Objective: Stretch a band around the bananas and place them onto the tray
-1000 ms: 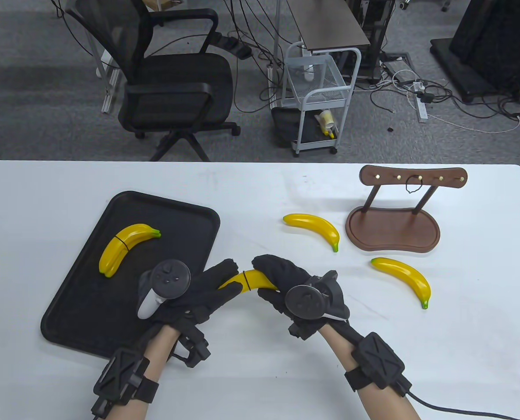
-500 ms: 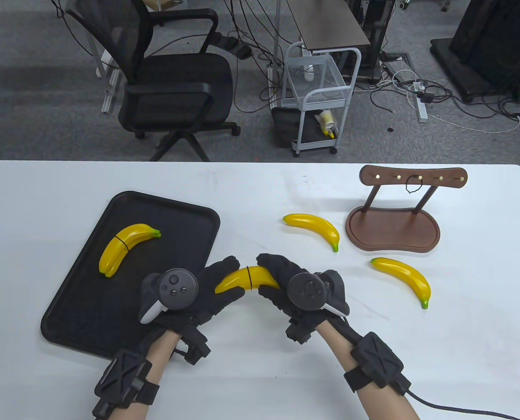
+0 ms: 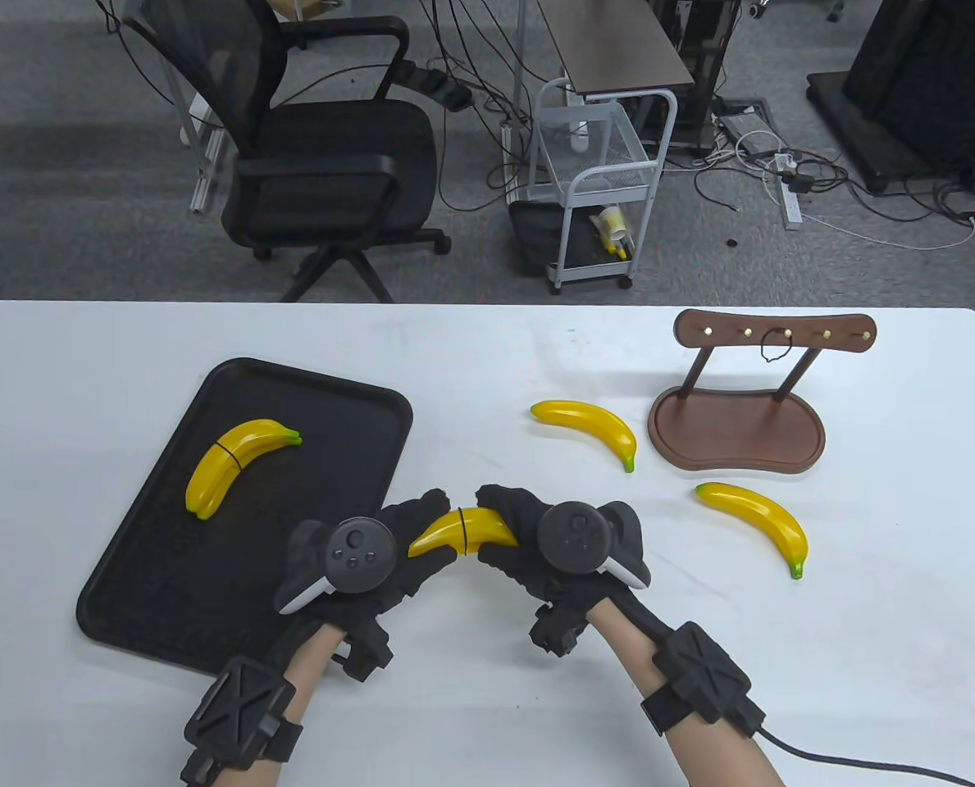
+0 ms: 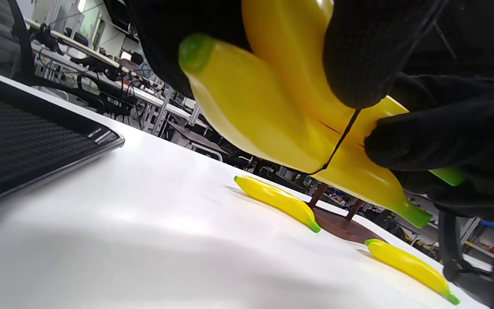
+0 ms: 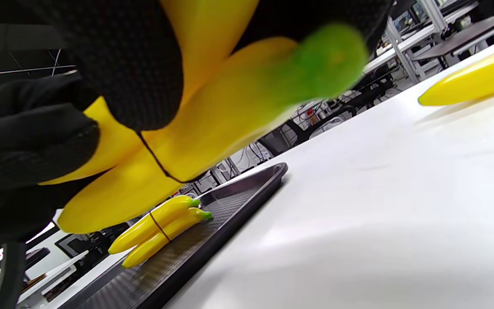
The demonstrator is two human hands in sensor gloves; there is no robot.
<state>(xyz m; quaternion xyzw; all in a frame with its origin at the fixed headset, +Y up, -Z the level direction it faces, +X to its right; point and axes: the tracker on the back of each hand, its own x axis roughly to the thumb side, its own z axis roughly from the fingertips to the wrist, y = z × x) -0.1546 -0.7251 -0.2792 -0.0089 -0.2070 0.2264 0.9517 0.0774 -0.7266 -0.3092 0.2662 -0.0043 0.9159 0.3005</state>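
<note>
Held above the white table (image 3: 487, 705), just off the near right corner of the tray (image 3: 126, 607): a pair of glossy yellow plastic bananas (image 3: 466, 531), curved, green at the tips, girdled at mid-length by a thin black band (image 3: 460, 533). Gripped at both ends: left hand (image 3: 372, 561) in a knitted black glove, fingers curled round the left part of the pair; right hand (image 3: 553, 549), gloved alike, fingers curled over the right part. In the left wrist view, band (image 4: 337, 146) drawn as a fine dark line across both smooth skins, a fingertip (image 4: 358, 56) pressing just above it. In the right wrist view, same line (image 5: 155, 159) under a gloved finger (image 5: 135, 73), green tip of the bananas (image 5: 230, 111) blurred close to the lens.

On the tray, black, rectangular with rounded corners and a fine textured floor: a second banded pair (image 3: 229, 467), lying flat towards the far left part, its own dark band round the middle. Well apart to the right on the bare tabletop: one loose banana (image 3: 590, 426) and another loose banana (image 3: 762, 520), both slick and unbanded. Behind them a dark wooden stand (image 3: 741, 426), kidney-shaped base, two slanted posts, a crossbar with small brass pegs, a thin dark loop (image 3: 774, 348) hanging from one peg.
</note>
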